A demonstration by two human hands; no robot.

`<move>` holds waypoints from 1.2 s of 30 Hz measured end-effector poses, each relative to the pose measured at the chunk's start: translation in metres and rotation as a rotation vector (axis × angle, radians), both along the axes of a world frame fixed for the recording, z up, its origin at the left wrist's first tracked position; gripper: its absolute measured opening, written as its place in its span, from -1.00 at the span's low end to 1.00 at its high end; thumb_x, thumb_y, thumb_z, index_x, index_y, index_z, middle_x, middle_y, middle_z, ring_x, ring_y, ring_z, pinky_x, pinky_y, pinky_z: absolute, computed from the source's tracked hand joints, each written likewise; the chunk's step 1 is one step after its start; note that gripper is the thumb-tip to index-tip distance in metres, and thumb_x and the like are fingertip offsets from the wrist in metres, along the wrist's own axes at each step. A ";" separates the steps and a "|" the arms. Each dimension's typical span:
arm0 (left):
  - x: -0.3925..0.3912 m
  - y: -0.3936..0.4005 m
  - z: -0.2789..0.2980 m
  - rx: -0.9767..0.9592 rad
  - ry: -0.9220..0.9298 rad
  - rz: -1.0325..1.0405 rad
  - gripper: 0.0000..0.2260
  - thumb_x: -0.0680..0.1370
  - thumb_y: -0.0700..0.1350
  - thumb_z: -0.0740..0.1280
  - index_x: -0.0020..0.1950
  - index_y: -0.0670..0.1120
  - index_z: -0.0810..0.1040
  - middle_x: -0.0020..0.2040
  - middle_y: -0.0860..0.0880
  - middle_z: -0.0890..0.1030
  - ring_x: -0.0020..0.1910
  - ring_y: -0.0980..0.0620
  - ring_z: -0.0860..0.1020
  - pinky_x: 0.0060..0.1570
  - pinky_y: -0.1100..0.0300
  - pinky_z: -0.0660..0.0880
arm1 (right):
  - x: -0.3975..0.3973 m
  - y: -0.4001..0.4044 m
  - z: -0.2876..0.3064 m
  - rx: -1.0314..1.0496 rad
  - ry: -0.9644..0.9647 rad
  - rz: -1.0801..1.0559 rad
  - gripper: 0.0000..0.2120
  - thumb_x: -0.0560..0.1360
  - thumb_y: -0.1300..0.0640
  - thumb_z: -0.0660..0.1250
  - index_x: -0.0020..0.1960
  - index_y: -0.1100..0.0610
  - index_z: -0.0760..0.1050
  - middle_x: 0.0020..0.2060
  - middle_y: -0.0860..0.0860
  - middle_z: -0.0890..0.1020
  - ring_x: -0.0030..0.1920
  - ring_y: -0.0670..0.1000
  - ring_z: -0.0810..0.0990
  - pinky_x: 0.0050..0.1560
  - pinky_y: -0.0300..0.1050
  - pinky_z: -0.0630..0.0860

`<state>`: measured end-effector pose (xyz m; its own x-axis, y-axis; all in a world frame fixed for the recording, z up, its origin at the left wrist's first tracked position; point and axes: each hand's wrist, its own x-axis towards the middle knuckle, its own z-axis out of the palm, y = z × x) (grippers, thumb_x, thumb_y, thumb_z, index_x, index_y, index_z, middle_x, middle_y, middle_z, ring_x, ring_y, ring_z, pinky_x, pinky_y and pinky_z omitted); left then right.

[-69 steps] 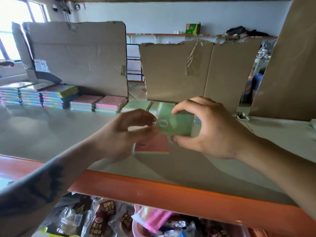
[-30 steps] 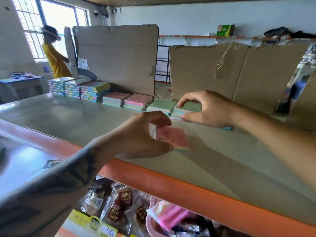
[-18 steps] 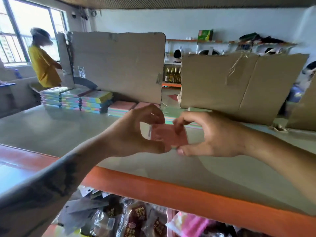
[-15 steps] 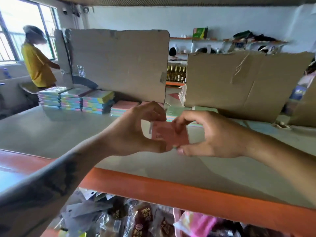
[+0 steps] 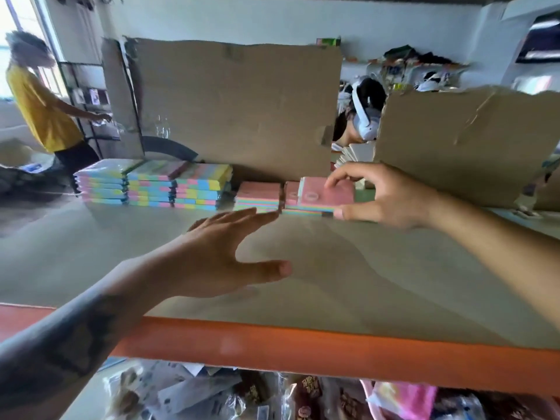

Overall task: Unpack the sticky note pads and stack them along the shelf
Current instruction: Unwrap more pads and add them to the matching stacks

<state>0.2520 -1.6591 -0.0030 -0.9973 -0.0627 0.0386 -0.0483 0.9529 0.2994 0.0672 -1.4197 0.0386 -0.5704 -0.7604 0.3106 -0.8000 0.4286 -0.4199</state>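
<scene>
My right hand pinches a pink sticky note pad between fingers and thumb, on top of a low stack of pink-topped pads at the back of the grey shelf. A second pink-topped stack lies just to its left. My left hand hovers over the shelf with fingers spread and holds nothing; its fingertips reach toward the front of the stacks. Further left stand three taller piles of multicoloured pads.
Cardboard sheets stand upright behind the pads, another at the right. An orange rail edges the shelf front; packaged goods lie below. A person in yellow stands far left, another person shows through the cardboard gap.
Both hands held the pink pad in front of me. Now my right hand has carried it back onto the pink stack and my left hand has let go and opened.
</scene>
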 end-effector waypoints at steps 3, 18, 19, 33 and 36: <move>0.004 -0.008 -0.009 -0.113 -0.117 -0.008 -0.12 0.23 0.71 -0.07 0.51 0.51 -0.18 0.64 0.25 -0.13 0.62 0.15 -0.12 0.57 0.04 -0.11 | -0.027 -0.027 -0.002 -0.010 0.006 -0.042 -0.66 0.42 0.14 0.58 0.11 -0.09 0.57 0.00 -0.26 0.54 0.03 -0.15 0.50 0.10 -0.28 0.37; 0.006 -0.007 -0.015 -0.151 -0.176 -0.034 -0.16 0.30 0.65 -0.13 0.55 0.44 -0.23 0.65 0.20 -0.23 0.61 0.13 -0.28 0.59 -0.02 -0.27 | -0.053 -0.056 -0.019 0.150 -0.043 -0.112 -0.69 0.45 0.06 0.52 0.13 -0.23 0.60 0.13 -0.08 0.63 0.14 0.06 0.58 0.31 0.03 0.49; 0.006 -0.007 -0.015 -0.152 -0.180 -0.035 -0.15 0.30 0.66 -0.13 0.55 0.44 -0.23 0.64 0.20 -0.24 0.61 0.14 -0.28 0.58 -0.02 -0.28 | -0.053 -0.056 -0.019 0.152 -0.048 -0.118 -0.69 0.45 0.05 0.51 0.13 -0.23 0.61 0.13 -0.08 0.63 0.13 0.06 0.58 0.30 0.03 0.49; 0.000 0.008 -0.008 -0.131 -0.159 -0.012 -0.13 0.26 0.67 -0.11 0.54 0.47 -0.14 0.63 0.27 -0.17 0.61 0.16 -0.19 0.58 0.03 -0.21 | -0.043 -0.052 -0.017 0.279 0.051 -0.182 -0.43 0.30 -0.23 0.32 0.31 -0.22 0.48 0.20 -0.03 0.49 0.25 0.05 0.45 0.30 0.01 0.44; -0.007 0.037 -0.001 -0.097 -0.079 -0.012 -0.15 0.29 0.67 -0.12 0.56 0.45 -0.03 0.64 0.27 -0.05 0.60 0.22 -0.10 0.55 0.09 -0.13 | -0.027 -0.024 -0.012 0.246 0.079 -0.195 -0.38 0.38 -0.23 0.35 0.43 -0.17 0.40 0.35 -0.04 0.45 0.34 0.06 0.42 0.24 -0.01 0.38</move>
<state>0.2445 -1.6217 -0.0037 -0.9981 -0.0501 -0.0346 -0.0560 0.9779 0.2015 0.0406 -1.4437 0.0265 -0.6940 -0.6969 0.1806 -0.7190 0.6577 -0.2247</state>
